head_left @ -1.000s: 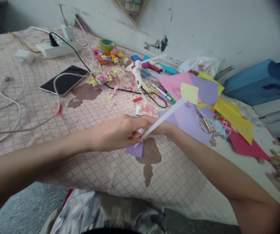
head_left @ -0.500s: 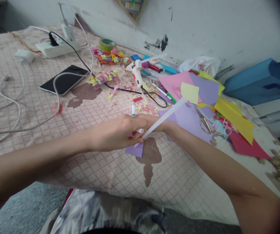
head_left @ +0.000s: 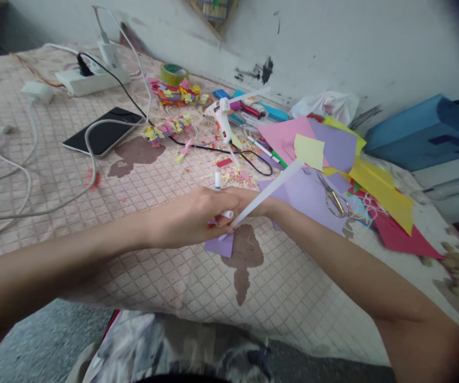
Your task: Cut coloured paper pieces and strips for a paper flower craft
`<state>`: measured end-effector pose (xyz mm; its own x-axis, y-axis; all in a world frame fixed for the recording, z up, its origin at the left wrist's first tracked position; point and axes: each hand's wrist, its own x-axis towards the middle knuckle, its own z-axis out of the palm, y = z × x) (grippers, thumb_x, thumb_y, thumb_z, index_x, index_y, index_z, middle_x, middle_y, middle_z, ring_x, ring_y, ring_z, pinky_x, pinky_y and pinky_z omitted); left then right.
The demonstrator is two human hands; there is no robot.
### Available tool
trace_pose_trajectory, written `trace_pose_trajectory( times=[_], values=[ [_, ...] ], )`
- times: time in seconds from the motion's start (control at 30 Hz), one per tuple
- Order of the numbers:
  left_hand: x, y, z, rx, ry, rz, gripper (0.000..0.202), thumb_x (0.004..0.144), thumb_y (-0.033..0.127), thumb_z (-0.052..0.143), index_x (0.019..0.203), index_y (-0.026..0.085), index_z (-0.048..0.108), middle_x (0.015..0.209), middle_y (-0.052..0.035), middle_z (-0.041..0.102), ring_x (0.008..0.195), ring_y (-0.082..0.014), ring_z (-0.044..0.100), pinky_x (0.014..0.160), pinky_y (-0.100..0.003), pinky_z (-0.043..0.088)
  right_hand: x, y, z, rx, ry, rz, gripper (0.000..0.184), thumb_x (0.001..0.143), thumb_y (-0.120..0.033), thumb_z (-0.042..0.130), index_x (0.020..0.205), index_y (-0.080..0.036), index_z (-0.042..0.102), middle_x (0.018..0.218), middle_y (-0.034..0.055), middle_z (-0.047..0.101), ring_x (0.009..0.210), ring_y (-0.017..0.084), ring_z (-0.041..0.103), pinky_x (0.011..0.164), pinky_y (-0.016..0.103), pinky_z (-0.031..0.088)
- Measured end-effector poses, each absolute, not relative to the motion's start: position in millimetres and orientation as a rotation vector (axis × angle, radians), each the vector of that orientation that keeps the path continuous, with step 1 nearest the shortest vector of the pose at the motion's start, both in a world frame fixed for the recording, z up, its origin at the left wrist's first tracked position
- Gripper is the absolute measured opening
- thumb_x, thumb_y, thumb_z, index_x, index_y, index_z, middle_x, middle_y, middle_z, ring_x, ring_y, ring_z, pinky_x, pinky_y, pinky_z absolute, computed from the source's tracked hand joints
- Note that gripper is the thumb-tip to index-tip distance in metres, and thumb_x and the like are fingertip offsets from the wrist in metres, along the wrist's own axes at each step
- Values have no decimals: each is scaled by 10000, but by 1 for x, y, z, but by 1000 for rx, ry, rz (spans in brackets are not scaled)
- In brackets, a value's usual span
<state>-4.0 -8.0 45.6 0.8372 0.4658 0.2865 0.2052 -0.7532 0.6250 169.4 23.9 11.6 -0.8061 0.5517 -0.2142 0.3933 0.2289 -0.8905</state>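
My two hands meet over the middle of the quilted pink cover (head_left: 73, 175). My left hand (head_left: 189, 218) is closed, pinching the lower end of a long white paper stick (head_left: 271, 190) that slants up to the right, with a small purple paper piece (head_left: 221, 246) under its fingers. My right hand (head_left: 253, 199) lies behind the left one, its fingers mostly hidden. A small white tube with a blue band (head_left: 217, 180) pokes up just above the knuckles and seems to be held by it.
Coloured paper sheets (head_left: 313, 151) and scissors (head_left: 333, 198) lie to the right. A white glue gun (head_left: 223, 119), its black cord, paper scraps and green tape (head_left: 174, 73) sit beyond. A phone (head_left: 103, 130), power strip (head_left: 93, 80) and white cables are at left, a blue bag (head_left: 424, 133) at right.
The small white tube above my knuckles has shifted a little to the left. Both hands stay together in nearly the same spot.
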Motion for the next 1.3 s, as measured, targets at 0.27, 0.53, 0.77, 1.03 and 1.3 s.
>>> trace_pose_trajectory(
  times=[0.27, 0.53, 0.77, 1.03, 1.3],
  values=[
    [-5, -8, 48, 2449, 483, 494, 107, 755, 101, 510, 813, 156, 581, 717, 9, 595, 616, -89, 535, 565, -192, 391, 169, 23, 10, -942, -2331, 1636, 124, 642, -210, 618, 537, -166, 569, 510, -51, 528, 496, 83, 468, 451, 199, 404],
    [-6, -6, 44, 2464, 445, 592, 73, 736, 93, 528, 712, 158, 503, 611, 47, 507, 523, -62, 442, 526, -184, 344, 188, -13, -2, -1201, -1636, 1326, 107, 775, -283, 547, 771, -185, 503, 529, -70, 476, 420, 58, 423, 377, 168, 311],
    [-5, -5, 49, 2464, 478, 546, 139, 736, 122, 538, 646, 156, 437, 593, 50, 478, 512, -60, 413, 520, -189, 323, 200, -88, -4, -1373, -1464, 876, 60, 818, -249, 530, 814, -195, 503, 607, -35, 515, 486, 82, 474, 443, 203, 382],
    [-5, -2, 45, 2462, 518, 522, 167, 738, 137, 542, 644, 163, 406, 576, 62, 443, 512, -59, 384, 517, -182, 303, 185, -105, -6, -1240, -1952, 579, 70, 786, -140, 535, 816, -202, 527, 709, -8, 562, 562, 94, 491, 503, 229, 394],
    [-5, -2, 46, 2453, 486, 537, 133, 724, 92, 546, 659, 154, 449, 606, 54, 469, 532, -59, 407, 539, -182, 324, 183, -102, -8, -1234, -1990, 561, 67, 799, -139, 522, 832, -197, 525, 719, -9, 562, 585, 91, 513, 520, 223, 406]
  ],
)
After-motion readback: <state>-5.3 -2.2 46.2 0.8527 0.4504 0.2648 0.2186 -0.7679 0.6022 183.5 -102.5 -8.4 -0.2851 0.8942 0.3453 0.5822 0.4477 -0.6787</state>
